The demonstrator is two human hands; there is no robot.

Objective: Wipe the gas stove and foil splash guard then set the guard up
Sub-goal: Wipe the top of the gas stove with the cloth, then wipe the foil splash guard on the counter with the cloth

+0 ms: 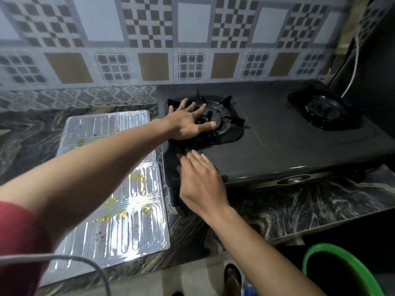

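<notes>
Now L hand (188, 123) on stove burner (224, 130).

The left arm (96, 167) hides part of the foil splash guard (119, 227); the lower edge cuts the green bucket (316, 251).

Person wears a plain red sleeve (19, 242), seen at near left on the left arm. Arm is bare from the sleeve hem down to the left hand (188, 122). Right arm and right hand (201, 184) bare as far as visible. A grey cord (85, 261) loops past the sleeve. Near edge: a foot in a dark sandal (232, 276).
</notes>
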